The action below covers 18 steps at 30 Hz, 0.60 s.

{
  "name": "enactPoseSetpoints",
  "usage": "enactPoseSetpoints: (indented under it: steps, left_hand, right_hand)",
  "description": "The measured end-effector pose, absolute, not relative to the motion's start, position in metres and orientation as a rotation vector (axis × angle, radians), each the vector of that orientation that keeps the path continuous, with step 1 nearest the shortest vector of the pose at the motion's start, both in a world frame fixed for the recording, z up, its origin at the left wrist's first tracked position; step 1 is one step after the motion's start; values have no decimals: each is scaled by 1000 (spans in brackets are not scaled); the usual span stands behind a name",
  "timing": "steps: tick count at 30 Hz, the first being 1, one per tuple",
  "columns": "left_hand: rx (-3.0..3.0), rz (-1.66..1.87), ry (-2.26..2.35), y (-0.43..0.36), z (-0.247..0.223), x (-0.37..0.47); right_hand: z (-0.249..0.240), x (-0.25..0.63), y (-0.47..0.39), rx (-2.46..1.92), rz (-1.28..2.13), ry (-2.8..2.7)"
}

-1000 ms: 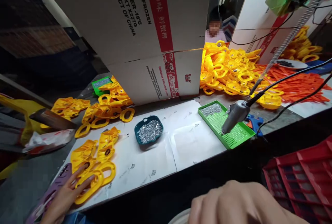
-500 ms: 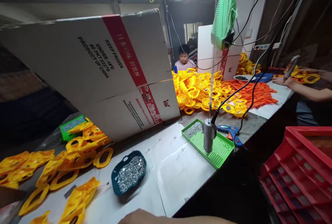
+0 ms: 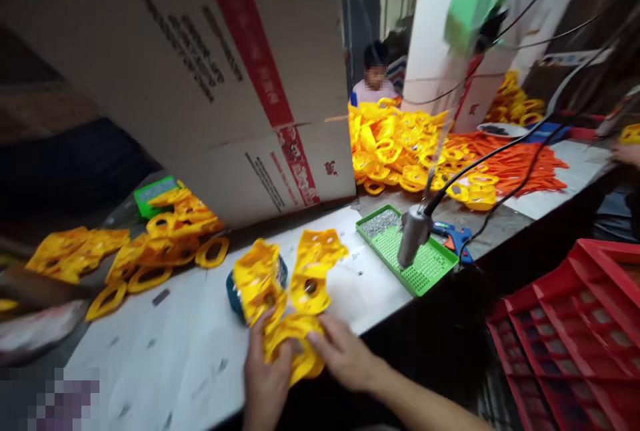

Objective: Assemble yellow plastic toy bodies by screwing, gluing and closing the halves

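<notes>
Cardboard (image 3: 235,151) fills the upper left of the frame, standing along the back of a pale counter (image 3: 195,344) that runs from lower left up to the right. At lower centre, the left hand (image 3: 266,374) and right hand (image 3: 350,354) both grip yellow pieces (image 3: 309,284) by their near ends, thumbs on top; whether each has its own piece cannot be told. The far ends spread into two lobes, the left one in front of a teal tray (image 3: 234,298) and hiding most of it. The step in hand looks like steadying and arranging these pieces, and any next move would call for a firm pinch and enough lift to clear the teal tray; whether they touch it is unclear. Right of centre, a green tray (image 3: 433,278) holds metal bits (image 3: 380,223) at its far end, and a grey driver (image 3: 415,234) hangs over it, likely to be knocked if the pieces swing right. Just beyond lies a blue tool (image 3: 463,242). Toward the upper right are a yellow heap (image 3: 393,144), orange strips (image 3: 530,164), a person (image 3: 376,91) behind the heap and a co-worker's hand (image 3: 627,153) at the edge. A red crate (image 3: 560,304) takes the lower right.
</notes>
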<state>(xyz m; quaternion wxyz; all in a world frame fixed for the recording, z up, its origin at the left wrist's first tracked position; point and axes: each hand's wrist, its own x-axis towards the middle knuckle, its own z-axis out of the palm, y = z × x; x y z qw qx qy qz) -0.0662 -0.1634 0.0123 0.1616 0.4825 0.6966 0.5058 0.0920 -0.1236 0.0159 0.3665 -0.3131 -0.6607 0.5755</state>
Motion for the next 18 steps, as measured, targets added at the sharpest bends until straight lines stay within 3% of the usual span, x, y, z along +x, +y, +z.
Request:
enactPoseSetpoints:
  steps: [8,13,18]
  left_hand:
    - [1618,1084,1751,-134,-24,-27]
    - [1819,946,1908,-125,-27,-53]
    - [1953,619,2094,-129,-25,-74]
  right_hand:
    - [-32,180,-88,-1084,1506,-1885]
    - [-22,202,-77,-1174,1500,-2087]
    - [-7,215,-77,-1283,1260,-2363]
